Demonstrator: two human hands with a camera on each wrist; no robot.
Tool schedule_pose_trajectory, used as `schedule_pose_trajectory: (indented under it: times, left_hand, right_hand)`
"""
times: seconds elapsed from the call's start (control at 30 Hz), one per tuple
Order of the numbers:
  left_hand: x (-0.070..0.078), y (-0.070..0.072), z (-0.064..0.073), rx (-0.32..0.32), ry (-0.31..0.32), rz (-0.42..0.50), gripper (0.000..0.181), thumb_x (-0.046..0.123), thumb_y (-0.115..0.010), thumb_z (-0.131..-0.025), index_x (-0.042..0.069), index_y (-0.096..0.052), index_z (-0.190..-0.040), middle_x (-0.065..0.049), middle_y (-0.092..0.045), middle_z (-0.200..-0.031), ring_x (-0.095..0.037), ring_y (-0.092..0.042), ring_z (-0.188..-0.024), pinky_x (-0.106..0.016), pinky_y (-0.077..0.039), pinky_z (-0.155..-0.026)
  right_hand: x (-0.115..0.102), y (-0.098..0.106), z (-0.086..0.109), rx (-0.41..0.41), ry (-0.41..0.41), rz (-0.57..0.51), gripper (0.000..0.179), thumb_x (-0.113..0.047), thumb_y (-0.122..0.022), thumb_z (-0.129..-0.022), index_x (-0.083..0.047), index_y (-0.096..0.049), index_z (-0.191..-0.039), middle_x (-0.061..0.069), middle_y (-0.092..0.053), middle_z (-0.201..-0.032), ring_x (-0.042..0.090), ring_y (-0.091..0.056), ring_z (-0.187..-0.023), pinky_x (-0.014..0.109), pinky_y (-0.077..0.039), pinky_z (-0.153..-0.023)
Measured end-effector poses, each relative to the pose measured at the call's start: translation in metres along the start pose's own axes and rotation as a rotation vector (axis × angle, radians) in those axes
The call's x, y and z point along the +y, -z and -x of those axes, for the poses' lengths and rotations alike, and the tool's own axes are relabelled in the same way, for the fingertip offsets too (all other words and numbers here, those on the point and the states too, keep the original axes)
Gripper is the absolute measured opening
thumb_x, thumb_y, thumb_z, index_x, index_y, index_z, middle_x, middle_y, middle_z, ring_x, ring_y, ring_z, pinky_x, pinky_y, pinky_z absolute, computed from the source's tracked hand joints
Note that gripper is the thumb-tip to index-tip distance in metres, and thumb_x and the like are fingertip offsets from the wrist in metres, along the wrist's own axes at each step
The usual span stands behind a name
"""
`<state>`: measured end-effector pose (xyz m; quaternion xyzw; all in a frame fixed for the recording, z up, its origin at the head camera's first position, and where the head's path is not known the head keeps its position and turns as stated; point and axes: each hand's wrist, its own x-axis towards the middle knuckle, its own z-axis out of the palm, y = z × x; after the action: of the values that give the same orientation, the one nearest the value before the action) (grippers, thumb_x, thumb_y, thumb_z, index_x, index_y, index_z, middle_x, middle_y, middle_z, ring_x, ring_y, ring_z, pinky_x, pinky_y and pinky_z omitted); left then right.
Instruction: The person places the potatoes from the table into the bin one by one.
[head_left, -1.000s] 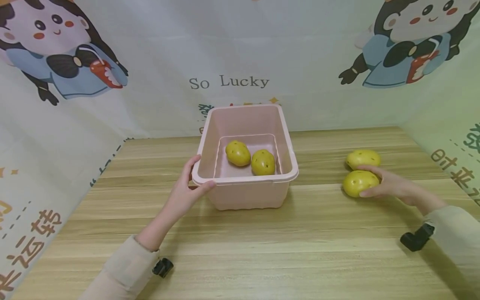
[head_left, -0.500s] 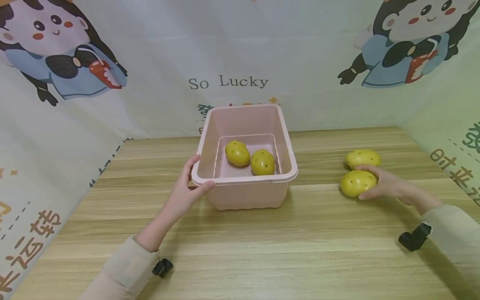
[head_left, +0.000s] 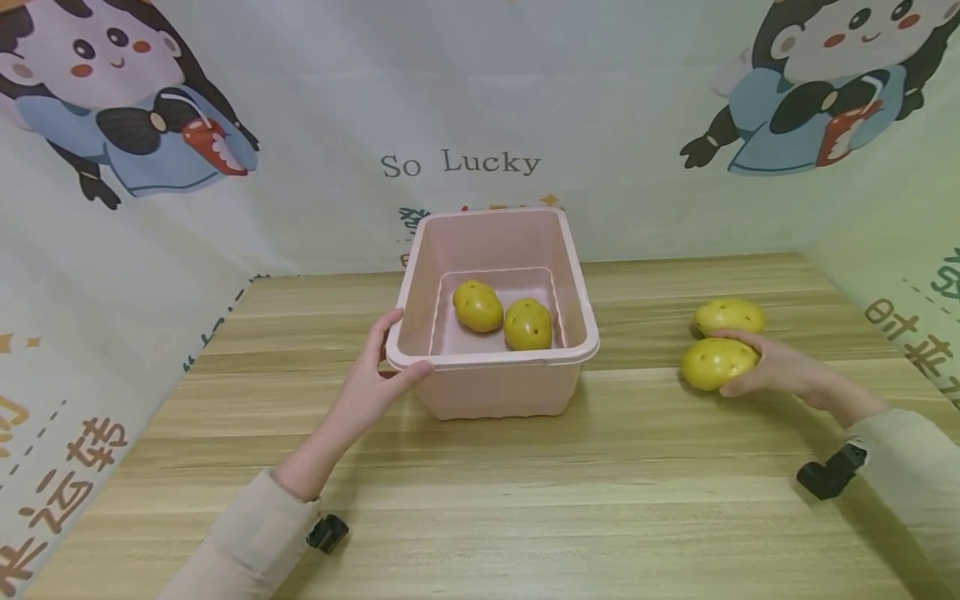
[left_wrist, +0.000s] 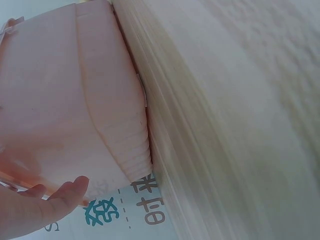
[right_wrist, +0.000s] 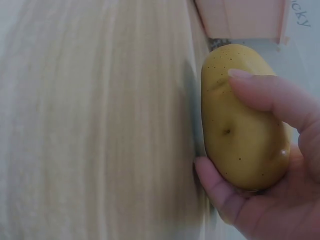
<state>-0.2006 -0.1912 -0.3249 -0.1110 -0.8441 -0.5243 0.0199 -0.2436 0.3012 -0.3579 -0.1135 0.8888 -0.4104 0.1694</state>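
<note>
My left hand (head_left: 375, 379) holds the near left corner of a pink plastic bin (head_left: 498, 387), thumb over the front rim and fingers along the left side. Two yellow potatoes lie on the bin's floor, a left potato (head_left: 477, 306) and a right potato (head_left: 528, 324). Off to the right, my right hand (head_left: 780, 371) grips a yellow potato (head_left: 716, 364) from its right side. In the right wrist view the thumb presses across that potato (right_wrist: 240, 125), with a finger at its lower end. Just behind it lies another potato (head_left: 729, 316) on the table.
The wood-grain table (head_left: 525, 508) carries the bin near its back edge. A printed cloth (head_left: 322, 108) with cartoon figures and lettering stands behind and along both sides. A black clip-like piece hangs at each sleeve cuff.
Over the last second the gripped potato and my right hand have shifted slightly left. The left hand, the bin and the potatoes inside it stay in place.
</note>
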Motion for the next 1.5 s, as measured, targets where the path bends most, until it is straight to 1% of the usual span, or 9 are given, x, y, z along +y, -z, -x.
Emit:
schedule_pose_trajectory:
  times: [0.23,0.33,0.47,0.63,0.8,1.0,1.13,1.37,1.5]
  left_hand:
    - [-0.001,0.000,-0.001,0.004,-0.004,0.003,0.077,0.022,-0.064,-0.086,0.015,-0.016,-0.145,-0.015,-0.030,-0.144,-0.028,-0.039,-0.120,-0.043,-0.043,-0.093]
    - [-0.001,0.000,-0.002,0.007,-0.005,0.009,0.077,0.021,-0.064,-0.086,0.015,-0.016,-0.145,-0.015,-0.031,-0.143,-0.029,-0.040,-0.120,-0.043,-0.043,-0.093]
    - [-0.001,0.000,-0.002,0.011,-0.005,0.016,0.076,0.020,-0.064,-0.085,0.015,-0.017,-0.145,-0.015,-0.032,-0.142,-0.029,-0.040,-0.119,-0.042,-0.043,-0.092]
    - [-0.001,0.000,-0.002,0.010,-0.006,0.012,0.076,0.019,-0.065,-0.085,0.014,-0.017,-0.145,-0.015,-0.032,-0.142,-0.029,-0.041,-0.119,-0.043,-0.043,-0.093]
    - [-0.001,0.000,-0.002,0.011,-0.006,0.013,0.076,0.018,-0.065,-0.085,0.013,-0.018,-0.144,-0.015,-0.032,-0.143,-0.029,-0.040,-0.120,-0.044,-0.043,-0.093]
    - [0.000,-0.001,-0.002,0.010,0.000,0.009,0.076,0.019,-0.065,-0.085,0.013,-0.018,-0.144,-0.015,-0.032,-0.142,-0.029,-0.039,-0.120,-0.044,-0.043,-0.093]
    - [0.001,-0.001,-0.002,0.009,0.003,0.011,0.076,0.019,-0.065,-0.085,0.013,-0.018,-0.144,-0.015,-0.032,-0.142,-0.029,-0.039,-0.121,-0.044,-0.043,-0.093]
    - [0.001,-0.001,-0.001,0.007,0.003,0.007,0.076,0.020,-0.065,-0.085,0.014,-0.018,-0.145,-0.014,-0.032,-0.142,-0.028,-0.039,-0.121,-0.044,-0.043,-0.093]
    - [0.001,-0.001,0.000,0.003,0.005,0.009,0.076,0.020,-0.065,-0.085,0.015,-0.018,-0.145,-0.014,-0.032,-0.142,-0.028,-0.039,-0.121,-0.043,-0.043,-0.093]
  right_hand:
    - [-0.002,0.006,0.003,-0.007,-0.008,-0.077,0.088,-0.014,-0.069,-0.077,-0.004,-0.013,-0.144,0.034,-0.016,-0.137,0.044,-0.029,-0.117,0.058,-0.029,-0.089]
    - [-0.004,0.009,0.004,-0.009,-0.007,-0.086,0.087,-0.014,-0.068,-0.077,-0.007,-0.013,-0.145,0.034,-0.018,-0.136,0.042,-0.031,-0.116,0.055,-0.031,-0.089]
    - [-0.008,0.013,0.005,-0.016,-0.002,-0.097,0.085,-0.014,-0.067,-0.079,-0.009,-0.015,-0.145,0.030,-0.021,-0.135,0.034,-0.035,-0.111,0.045,-0.034,-0.087]
    - [-0.015,0.017,0.007,-0.033,0.004,-0.108,0.083,-0.015,-0.065,-0.081,-0.007,-0.013,-0.145,0.026,-0.026,-0.131,0.019,-0.044,-0.100,0.034,-0.039,-0.081]
    - [-0.021,0.019,0.008,-0.045,0.031,-0.131,0.078,-0.012,-0.062,-0.083,-0.008,-0.015,-0.145,0.019,-0.032,-0.125,0.012,-0.047,-0.096,0.034,-0.041,-0.081]
    - [-0.030,0.021,0.011,-0.043,0.065,-0.153,0.070,-0.010,-0.061,-0.083,-0.014,-0.023,-0.142,0.013,-0.041,-0.115,0.014,-0.051,-0.093,0.035,-0.045,-0.079]
    - [-0.036,0.023,0.012,-0.025,0.074,-0.125,0.069,-0.010,-0.062,-0.083,-0.016,-0.025,-0.141,0.010,-0.044,-0.111,0.014,-0.050,-0.091,0.035,-0.043,-0.078]
    - [-0.046,0.030,0.008,-0.013,0.067,-0.113,0.069,-0.011,-0.061,-0.085,-0.016,-0.023,-0.142,0.010,-0.039,-0.118,0.011,-0.050,-0.093,0.034,-0.047,-0.078]
    - [-0.056,0.036,0.005,0.002,0.067,-0.081,0.069,-0.012,-0.061,-0.085,-0.018,-0.024,-0.142,0.009,-0.038,-0.120,0.011,-0.048,-0.094,0.033,-0.044,-0.078]
